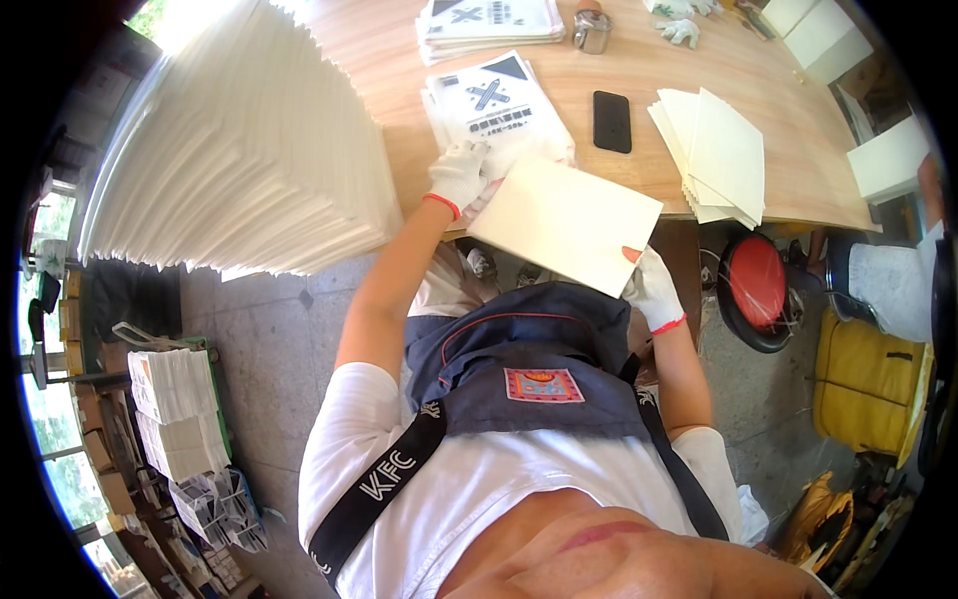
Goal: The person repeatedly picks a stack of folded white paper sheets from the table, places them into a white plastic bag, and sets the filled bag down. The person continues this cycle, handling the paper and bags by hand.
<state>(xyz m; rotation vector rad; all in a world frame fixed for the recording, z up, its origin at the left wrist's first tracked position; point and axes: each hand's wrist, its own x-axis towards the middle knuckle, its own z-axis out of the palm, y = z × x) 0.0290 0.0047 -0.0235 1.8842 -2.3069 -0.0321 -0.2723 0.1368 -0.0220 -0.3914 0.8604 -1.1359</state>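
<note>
- Clamping the cream board (564, 222) at its edge: gloved right hand (654, 290).
- Gloved left hand (459, 180) at the printed white bags (504, 98); its grip I cannot tell.

- A single wide fisheye view looks steeply down from the wearer's head, upright, its sides curving into dark corners.
- It faces out over the desk (389, 60), whose near edge crosses mid-picture and whose far edge runs past the top.
- It sits close above the wearer's shirt (434, 509), with the left hand (459, 178) and right hand (654, 290) farther off, by the desk's near edge.
- Floor (284, 339) shows below that edge.
</note>
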